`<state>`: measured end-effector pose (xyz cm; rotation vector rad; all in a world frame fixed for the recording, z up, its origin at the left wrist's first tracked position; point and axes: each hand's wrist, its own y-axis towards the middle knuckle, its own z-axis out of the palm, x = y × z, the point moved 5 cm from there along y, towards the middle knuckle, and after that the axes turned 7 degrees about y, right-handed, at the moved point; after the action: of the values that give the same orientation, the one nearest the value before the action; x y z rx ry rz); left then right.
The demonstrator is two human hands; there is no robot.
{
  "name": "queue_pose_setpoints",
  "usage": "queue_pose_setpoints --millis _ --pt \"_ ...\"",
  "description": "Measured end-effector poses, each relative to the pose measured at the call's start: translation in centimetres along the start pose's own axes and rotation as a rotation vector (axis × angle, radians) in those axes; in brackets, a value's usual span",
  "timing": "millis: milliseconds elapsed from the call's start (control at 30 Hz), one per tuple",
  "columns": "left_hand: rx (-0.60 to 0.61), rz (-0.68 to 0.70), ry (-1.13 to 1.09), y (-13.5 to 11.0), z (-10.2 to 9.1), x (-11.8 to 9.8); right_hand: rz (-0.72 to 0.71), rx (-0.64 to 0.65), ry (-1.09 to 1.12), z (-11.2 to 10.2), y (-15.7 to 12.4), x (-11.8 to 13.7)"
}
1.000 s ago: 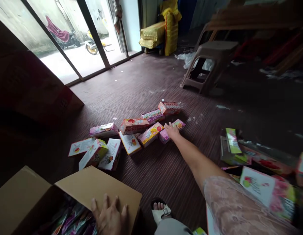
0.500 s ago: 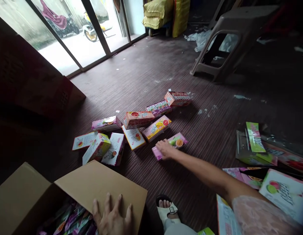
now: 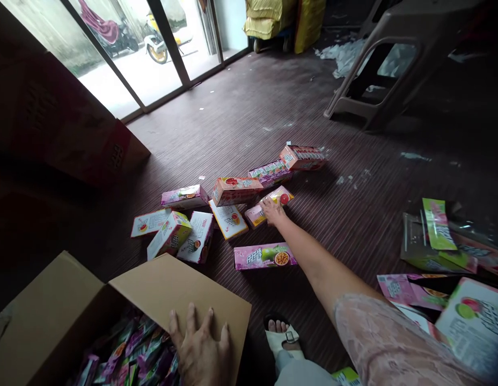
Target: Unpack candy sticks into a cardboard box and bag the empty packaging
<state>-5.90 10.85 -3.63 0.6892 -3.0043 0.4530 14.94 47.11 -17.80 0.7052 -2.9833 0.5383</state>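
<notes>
My left hand [image 3: 203, 343] lies flat with fingers spread on the flap of an open cardboard carton [image 3: 180, 289]. Inside the carton are many small purple and green sachets [image 3: 140, 343]. Out on the floor, my right hand [image 3: 272, 210] reaches over a yellow-and-pink snack box [image 3: 255, 215] with grapefruit printed on it, its fingers wrapped over the top. Nearer to me lies a pink box [image 3: 265, 256] showing a passion fruit. An orange box [image 3: 237, 191] and a white-backed box [image 3: 229, 219] lie just left of my right hand.
More fruit-print boxes [image 3: 184, 197] lie scattered across the striped floor. To the right are opened, flattened packs [image 3: 470, 316] and a clear plastic tray [image 3: 412, 241]. A plastic stool [image 3: 349, 107] stands at upper right, large red cartons [image 3: 72, 123] at left. My sandaled foot [image 3: 282, 335] is below.
My right hand has let go of the pink box, now turned level on the floor, and moved farther out onto the yellow-and-pink box. My left hand stays on the flap. The view shifted slightly.
</notes>
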Motion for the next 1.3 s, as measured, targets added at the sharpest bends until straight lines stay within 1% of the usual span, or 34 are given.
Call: queue_pose_setpoints --millis 67,133,267,367,433,500,633,733,800,900,967,1033,1067,1133,1167,1233,1300 --pt "-0.010 -0.011 0.081 0.0 -1.0 -0.6 -0.009 -0.027 -0.010 0.5 -1.6 0.3" --pt "-0.013 -0.021 0.114 -0.1 -1.9 -1.2 -0.013 -0.029 -0.018 0.9 -3.5 0.5" --pt "-0.048 -0.031 0.056 -0.4 -2.9 -1.8 -0.047 0.001 -0.043 1.8 -7.3 0.3" --pt "-0.089 -0.030 -0.008 -0.6 -3.0 -1.8 -0.040 0.038 -0.071 2.9 -9.0 -0.5" --pt "-0.113 -0.029 -0.034 -0.7 -2.9 -1.7 -0.020 0.060 -0.088 3.3 -8.8 -1.0" --pt "-0.129 -0.036 -0.038 -0.7 -2.8 -1.6 -0.033 0.098 -0.092 3.6 -7.6 -1.0" --pt "-0.116 -0.046 -0.004 -0.7 -2.4 -1.5 -0.157 0.147 -0.065 4.0 -4.1 0.6" --pt "-0.110 -0.050 0.026 -0.6 -2.1 -1.4 -0.154 0.157 -0.063 4.4 -2.4 1.7" --pt "-0.103 -0.058 0.047 -0.5 -1.9 -1.4 -0.139 0.140 -0.071 4.6 -2.1 2.1" --pt "-0.097 -0.058 0.071 -0.4 -1.9 -1.5 -0.142 0.081 -0.046 4.5 -2.9 2.0" --pt "-0.097 -0.050 0.072 -0.5 -2.1 -1.5 -0.072 0.054 -0.013 4.2 -3.7 1.1" --pt "-0.098 -0.044 0.066 -0.5 -2.3 -1.6 0.064 0.015 0.034 3.3 -4.6 -0.4" --pt "-0.096 -0.038 0.064 -0.5 -2.5 -1.7 0.138 -0.017 0.075 2.5 -5.1 -1.3" --pt "-0.088 -0.016 0.055 -0.5 -2.8 -1.8 0.267 -0.116 0.199 0.1 -6.1 -3.0" --pt "-0.087 -0.008 0.048 -0.5 -2.9 -1.9 0.315 -0.181 0.275 -1.6 -6.6 -3.6" --pt "-0.092 -0.002 0.022 -0.4 -3.2 -1.9 0.372 -0.323 0.425 -5.8 -7.8 -4.2" --pt "-0.106 -0.013 -0.033 -0.3 -3.4 -2.0 0.372 -0.453 0.584 -10.7 -9.1 -3.4"
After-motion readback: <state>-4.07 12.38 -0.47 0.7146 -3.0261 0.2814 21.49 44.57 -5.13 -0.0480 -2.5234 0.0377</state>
